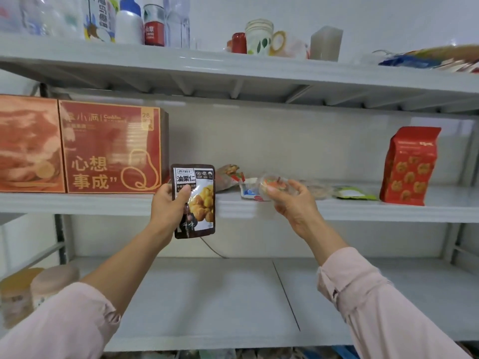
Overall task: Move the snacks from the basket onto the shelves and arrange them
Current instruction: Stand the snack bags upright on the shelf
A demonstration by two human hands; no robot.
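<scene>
Mid-placing, by the look of it, with the basket out of view. Gripping with the left hand [168,203] a glossy dark chestnut pouch [201,203], thumb across its face. Held upright just right of the red gift box [111,146], dipping below that box's base, in front of the middle shelf [388,212] edge.

Pinching with the right hand [293,200], further right of the box, a small clear-wrapped snack [274,183]: crinkly film, orange and green inside, close over the shelf board. Further right again, flat little packets [248,194] lying loose, then a green-edged sachet [355,193]. Farthest from the box, a tall red bag [409,167] standing upright, papery and square-folded.

Next, probably: set the small snack down among the flat ones, then place the pouch in the bare gap beside the box. Slick and floppy, that pouch, so likely to slump unless leaned on the box's stiff cardboard side.
</scene>
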